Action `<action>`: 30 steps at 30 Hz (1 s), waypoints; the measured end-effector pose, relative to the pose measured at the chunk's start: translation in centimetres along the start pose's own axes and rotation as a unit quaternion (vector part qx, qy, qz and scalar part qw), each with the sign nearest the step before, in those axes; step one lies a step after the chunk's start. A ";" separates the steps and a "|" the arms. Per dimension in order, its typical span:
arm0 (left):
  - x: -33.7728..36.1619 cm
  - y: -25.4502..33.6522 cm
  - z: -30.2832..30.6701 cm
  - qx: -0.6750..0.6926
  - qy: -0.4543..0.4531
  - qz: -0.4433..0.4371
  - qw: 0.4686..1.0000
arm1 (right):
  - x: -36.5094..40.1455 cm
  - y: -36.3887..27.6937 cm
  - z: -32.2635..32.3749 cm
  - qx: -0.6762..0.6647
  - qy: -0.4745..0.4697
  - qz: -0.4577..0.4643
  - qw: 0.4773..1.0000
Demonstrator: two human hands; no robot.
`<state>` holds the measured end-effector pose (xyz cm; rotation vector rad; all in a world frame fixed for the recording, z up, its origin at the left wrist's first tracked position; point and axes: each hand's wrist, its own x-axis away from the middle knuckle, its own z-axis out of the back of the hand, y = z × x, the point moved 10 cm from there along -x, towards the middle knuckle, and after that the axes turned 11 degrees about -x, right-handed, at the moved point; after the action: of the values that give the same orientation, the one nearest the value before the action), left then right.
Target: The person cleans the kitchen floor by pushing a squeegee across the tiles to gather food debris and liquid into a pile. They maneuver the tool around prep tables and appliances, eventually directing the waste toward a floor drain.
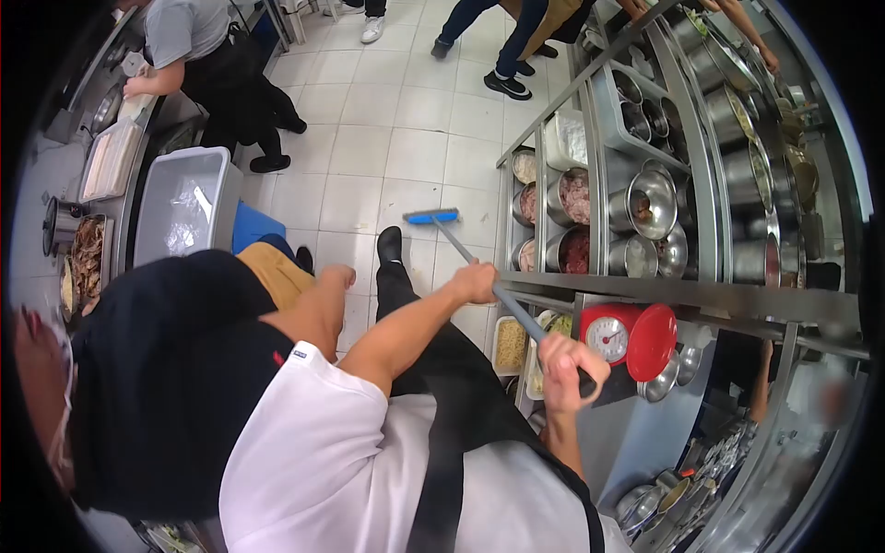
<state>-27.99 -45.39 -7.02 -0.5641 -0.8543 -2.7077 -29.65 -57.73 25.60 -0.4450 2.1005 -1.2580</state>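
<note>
A blue broom head (431, 217) rests on the tiled floor, joined to a long grey handle (519, 313) that slants down to the right. My left hand (476, 282) is closed round the middle of this handle. Nearer its top end, my right hand (569, 365) grips it, with the fingers curled. My black shoe (390, 245) stands on the floor just left of the broom head.
On the right, a metal shelf (590, 221) holds bowls of meat; a red scale (608, 335) stands lower. A co-worker in black (175, 369) is close at my left, beside a grey tub (184, 207). Another person (230, 83) works at the upper-left counter. Several legs show farther ahead.
</note>
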 end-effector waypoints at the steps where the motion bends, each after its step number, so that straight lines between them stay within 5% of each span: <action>1: 0.9 1.4 -1.0 0.011 -0.004 0.000 1.000 | 0.6 -1.4 0.2 -0.004 -0.003 -0.011 1.000; 10: 3.7 6.4 0.2 -0.064 -0.062 -0.012 0.996 | 2.6 -6.1 1.1 -0.036 0.032 -0.002 0.999; 14: 2.4 7.7 3.3 -0.034 0.019 -0.024 0.999 | 1.7 -8.7 1.7 -0.046 0.028 0.055 0.997; 19: -2.0 6.9 5.6 -0.017 0.081 -0.031 0.996 | 1.1 -4.3 3.4 0.007 0.060 0.133 0.989; 23: -6.0 4.1 0.1 -0.035 0.148 -0.042 0.988 | 3.2 1.5 4.4 0.079 0.102 0.131 0.983; 30: 2.5 4.0 -4.1 0.017 0.028 -0.072 0.997 | 9.9 -0.3 -1.1 0.084 0.178 0.115 0.974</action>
<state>-29.99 -51.28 -7.01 -0.4327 -0.9599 -2.8168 -37.66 -62.88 22.78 0.1066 2.2300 -1.4415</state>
